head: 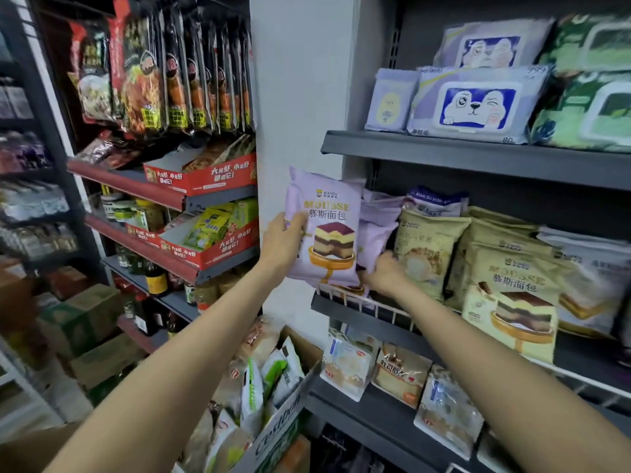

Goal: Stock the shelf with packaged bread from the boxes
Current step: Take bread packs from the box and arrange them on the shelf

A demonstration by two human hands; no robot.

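Left hand (285,238) | your fingers clamp the purple mousse bread pack (324,230) upright at shelf's (345,310) 9 o'clock end | right hand (384,273) fingers pressing purple packs (377,230) back, grasp unclear, likely clearing a slot | box (290,409) at 6 o'clock holds more

Open box (290,414) below shelf (341,310), left.

We face a white wall pillar (300,97) standing between two dark grey metal shelf units. The unit on our left (164,196) has red-edged shelves carrying sauce jars and red display cartons. Cardboard cartons (92,315) are stacked on the floor below it, under even indoor light.
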